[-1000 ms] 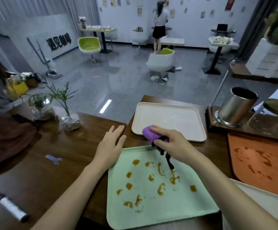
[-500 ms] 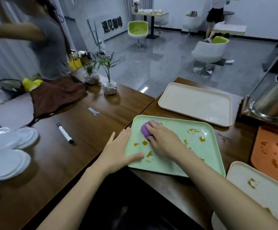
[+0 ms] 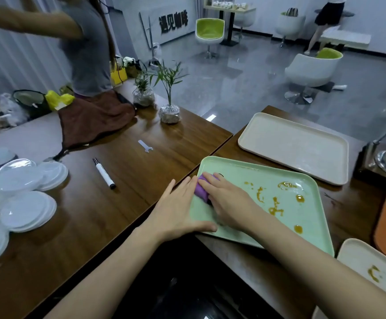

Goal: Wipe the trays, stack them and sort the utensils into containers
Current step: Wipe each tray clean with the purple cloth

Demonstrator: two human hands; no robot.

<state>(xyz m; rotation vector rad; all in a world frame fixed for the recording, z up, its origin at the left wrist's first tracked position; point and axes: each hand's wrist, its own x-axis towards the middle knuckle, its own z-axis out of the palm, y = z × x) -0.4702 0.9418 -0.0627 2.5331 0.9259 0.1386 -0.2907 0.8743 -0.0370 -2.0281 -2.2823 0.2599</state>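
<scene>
Two hands were on the green tray, right hand curled over a cloth at its left end, left hand lay flat, fingers straight, on the rim, sauce spots dotted its right half, cream tray sat beyond.

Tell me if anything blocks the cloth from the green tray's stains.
Nothing visible does. The right hand holds the cloth on the tray; only bare surface separates it from the stains. The left hand rests aside on the rim.

Grey wall sign — black characters reading "遇见咖啡".
</scene>
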